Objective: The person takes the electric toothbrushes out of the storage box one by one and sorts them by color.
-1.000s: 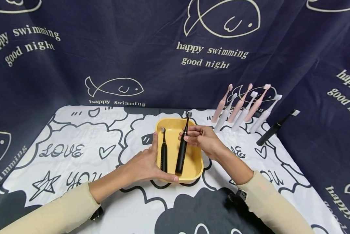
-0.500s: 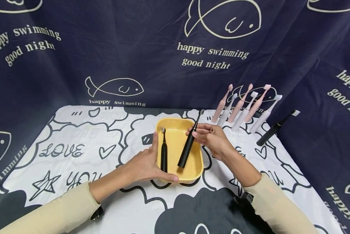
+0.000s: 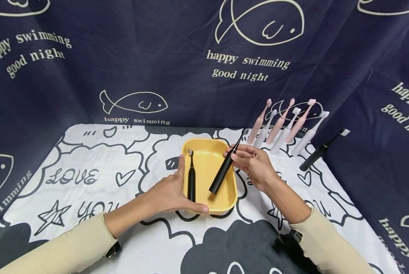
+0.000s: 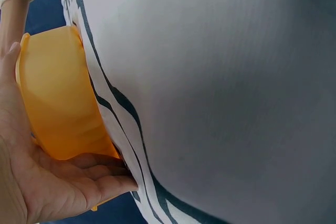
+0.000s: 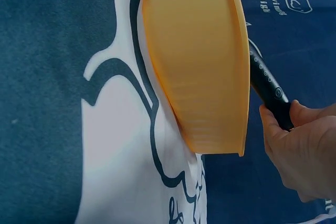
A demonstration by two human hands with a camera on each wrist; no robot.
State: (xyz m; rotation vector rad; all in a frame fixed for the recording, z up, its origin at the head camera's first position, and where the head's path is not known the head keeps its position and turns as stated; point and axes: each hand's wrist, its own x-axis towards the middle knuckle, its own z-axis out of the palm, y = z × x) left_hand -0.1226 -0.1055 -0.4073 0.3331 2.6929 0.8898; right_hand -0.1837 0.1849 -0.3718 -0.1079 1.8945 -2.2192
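Note:
A yellow rectangular tray [image 3: 208, 209] sits in front of me. My left hand [image 3: 168, 192] holds it at the near left corner, thumb along the near rim and fingers on the left wall. Inside, a black electric toothbrush [image 3: 191, 182] lies lengthwise by the left wall. My right hand [image 3: 254, 163] pinches another black electric toothbrush [image 3: 222, 172] around its upper handle, at the tray's right side. This one slants, its bristles up to the right and its handle end over the tray. In the right wrist view, buttons show along its handle [image 5: 268, 80], partly behind the tray wall.
At the back right, several pink toothbrushes [image 3: 278, 127] and white toothbrushes [image 3: 284, 137] stand in a cluster. Right of them stands a black toothbrush [image 3: 315, 158] with a pale head. A white patterned cloth [image 3: 71, 163] covers the table; dark blue printed fabric [image 3: 177, 57] hangs behind.
My right hand has moved right with the black toothbrush, which now tilts further toward the right, away from the one in the tray. My left hand and the tray have stayed put.

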